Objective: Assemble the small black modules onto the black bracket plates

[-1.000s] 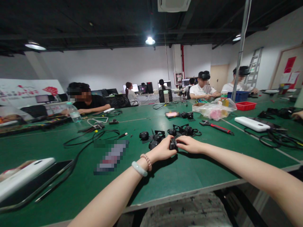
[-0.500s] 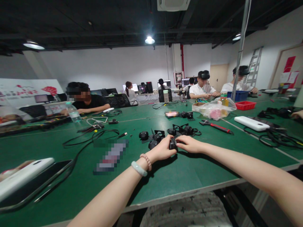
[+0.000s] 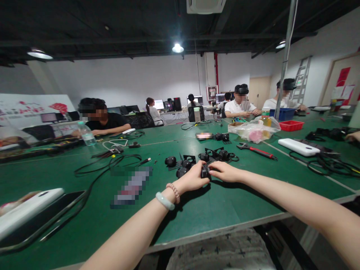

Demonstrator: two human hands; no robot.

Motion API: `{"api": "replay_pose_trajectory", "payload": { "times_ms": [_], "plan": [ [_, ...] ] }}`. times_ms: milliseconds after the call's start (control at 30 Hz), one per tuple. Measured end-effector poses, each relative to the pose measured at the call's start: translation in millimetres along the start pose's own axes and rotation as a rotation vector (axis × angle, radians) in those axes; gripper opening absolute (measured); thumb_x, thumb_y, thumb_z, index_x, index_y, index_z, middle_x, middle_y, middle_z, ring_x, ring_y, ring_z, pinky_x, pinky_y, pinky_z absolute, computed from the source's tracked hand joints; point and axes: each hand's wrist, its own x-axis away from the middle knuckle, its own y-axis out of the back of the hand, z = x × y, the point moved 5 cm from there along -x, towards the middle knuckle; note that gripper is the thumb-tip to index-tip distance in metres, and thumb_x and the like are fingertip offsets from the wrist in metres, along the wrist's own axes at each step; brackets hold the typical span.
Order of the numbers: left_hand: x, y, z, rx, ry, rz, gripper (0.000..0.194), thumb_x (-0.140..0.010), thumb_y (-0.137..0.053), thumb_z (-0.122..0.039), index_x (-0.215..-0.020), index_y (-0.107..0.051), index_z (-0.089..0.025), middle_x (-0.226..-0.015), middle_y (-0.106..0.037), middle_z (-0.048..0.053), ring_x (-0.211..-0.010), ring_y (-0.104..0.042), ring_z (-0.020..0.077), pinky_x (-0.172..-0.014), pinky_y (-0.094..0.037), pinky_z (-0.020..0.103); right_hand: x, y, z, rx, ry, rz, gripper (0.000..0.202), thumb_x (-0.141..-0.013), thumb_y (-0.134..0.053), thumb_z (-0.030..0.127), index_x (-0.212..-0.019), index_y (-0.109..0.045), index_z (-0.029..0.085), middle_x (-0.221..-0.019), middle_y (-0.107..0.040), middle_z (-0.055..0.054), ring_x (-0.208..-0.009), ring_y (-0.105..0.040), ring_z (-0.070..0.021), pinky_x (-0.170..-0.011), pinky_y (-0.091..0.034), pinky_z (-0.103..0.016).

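Note:
Both hands meet at a small black round part [image 3: 205, 171] just above the green table [image 3: 225, 206]. My left hand [image 3: 195, 176], with two bracelets at its wrist, wraps its fingers and thumb round the part. From the right, my right hand [image 3: 225, 171] has its fingertips closed on the part's other side. Touching or just behind the left hand lies a black round part [image 3: 182, 172]. Another black part [image 3: 170, 161] and black brackets [image 3: 189, 159] sit farther back. More black parts [image 3: 224, 154] lie beyond the right hand.
A red-handled wrench [image 3: 260, 150] lies right of the hands, near a plastic bag [image 3: 254, 131] and a red tray [image 3: 291, 125]. Black cables [image 3: 107, 161] and a blurred flat item [image 3: 132, 187] are on the left. Several people sit around.
My hands and the black part between them look almost unmoved. In the background, a seated person's head has shifted slightly left.

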Motion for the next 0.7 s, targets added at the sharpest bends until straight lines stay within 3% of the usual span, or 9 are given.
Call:
{"api": "replay_pose_trajectory", "payload": {
  "times_ms": [700],
  "plan": [
    [-0.4,0.3,0.6,-0.014,0.004,-0.012,0.052,-0.062,-0.054,-0.023,-0.110,-0.036,-0.016,-0.098,-0.052,0.006,-0.086,-0.052,0.0190,-0.076,-0.042,0.030,0.6,1.7,1.7,-0.003,-0.004,0.008,0.028,-0.082,-0.042,0.030,-0.101,-0.054,0.013,-0.100,-0.058,-0.010,-0.091,-0.052,-0.0180,-0.081,-0.038,-0.032]
  ]
}}
